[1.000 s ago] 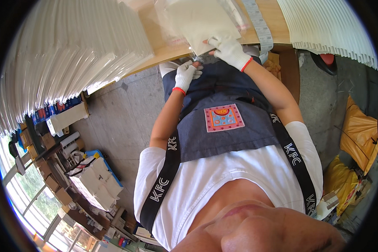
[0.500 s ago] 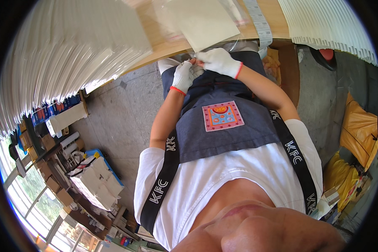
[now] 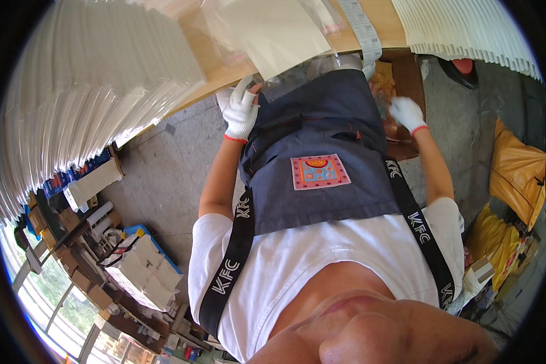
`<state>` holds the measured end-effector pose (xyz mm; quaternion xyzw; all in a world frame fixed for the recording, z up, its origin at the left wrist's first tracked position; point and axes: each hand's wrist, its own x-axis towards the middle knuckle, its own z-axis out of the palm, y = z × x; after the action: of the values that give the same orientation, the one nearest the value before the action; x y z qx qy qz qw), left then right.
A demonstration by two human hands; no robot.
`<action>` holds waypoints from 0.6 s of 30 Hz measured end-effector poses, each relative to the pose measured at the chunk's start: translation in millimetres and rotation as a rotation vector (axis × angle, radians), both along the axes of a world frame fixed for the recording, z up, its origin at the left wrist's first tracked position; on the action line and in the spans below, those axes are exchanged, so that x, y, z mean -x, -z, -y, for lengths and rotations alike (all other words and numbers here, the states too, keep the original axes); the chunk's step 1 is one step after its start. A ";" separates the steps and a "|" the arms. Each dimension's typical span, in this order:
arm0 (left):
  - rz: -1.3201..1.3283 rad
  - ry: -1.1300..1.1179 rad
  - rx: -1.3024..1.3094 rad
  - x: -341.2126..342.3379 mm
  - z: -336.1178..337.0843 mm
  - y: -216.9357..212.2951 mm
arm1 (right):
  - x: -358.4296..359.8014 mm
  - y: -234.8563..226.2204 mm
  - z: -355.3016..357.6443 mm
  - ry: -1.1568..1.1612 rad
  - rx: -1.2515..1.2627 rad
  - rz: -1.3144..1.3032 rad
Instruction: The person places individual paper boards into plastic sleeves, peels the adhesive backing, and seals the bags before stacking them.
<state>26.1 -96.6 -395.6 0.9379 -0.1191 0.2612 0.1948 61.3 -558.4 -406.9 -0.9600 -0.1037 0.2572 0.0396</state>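
Note:
My left hand (image 3: pixel 241 113), in a white knit glove with a red cuff, is at the near edge of the wooden table (image 3: pixel 224 71). Its fingers are apart, with bare tips showing, and I see nothing held in them. Beside it, clear plastic (image 3: pixel 291 77) hangs over the edge, under a cream flat sheet (image 3: pixel 288 36) lying on the table. My right hand (image 3: pixel 407 113), gloved alike, is at an open brown cardboard box (image 3: pixel 414 79) on the right. Motion blurs its fingers, so what they hold, if anything, does not show. Crumpled orange-brown material (image 3: pixel 383 82) lies inside the box.
A tall stack of plastic-sleeved white sheets (image 3: pixel 103 79) fills the table's left, and another white stack (image 3: pixel 467 30) its right. A strip of printed labels (image 3: pixel 362 30) hangs over the edge. Yellow-orange bags (image 3: pixel 515 170) stand at the right; a loaded blue crate (image 3: pixel 158 242) is at left.
My hands were together at the table edge. The left has moved left with its fingers opened, and the right has swung right to the cardboard box.

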 end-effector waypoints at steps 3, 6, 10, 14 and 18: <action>-0.023 0.135 -0.088 -14.7 9.9 -9.7 | -45.5 -47.3 -96.5 -0.151 -0.478 0.496; -0.091 0.246 -0.036 -18.0 6.4 -16.3 | -71.4 -68.9 -152.9 -0.513 -0.572 0.834; -0.023 0.134 0.115 -9.7 1.6 3.7 | -86.7 -22.3 -162.3 -0.443 -0.652 0.747; -0.241 -0.157 0.554 2.1 20.8 1.4 | -74.5 -0.5 -181.0 0.006 -0.777 0.637; -0.297 -0.323 1.964 -5.3 38.0 53.5 | -58.4 3.7 -214.3 0.517 -0.821 0.512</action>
<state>31.4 -134.6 -449.1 0.3898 0.3032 0.1476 0.8569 119.7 -344.0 -410.6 -0.8919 0.0374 -0.0640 0.4462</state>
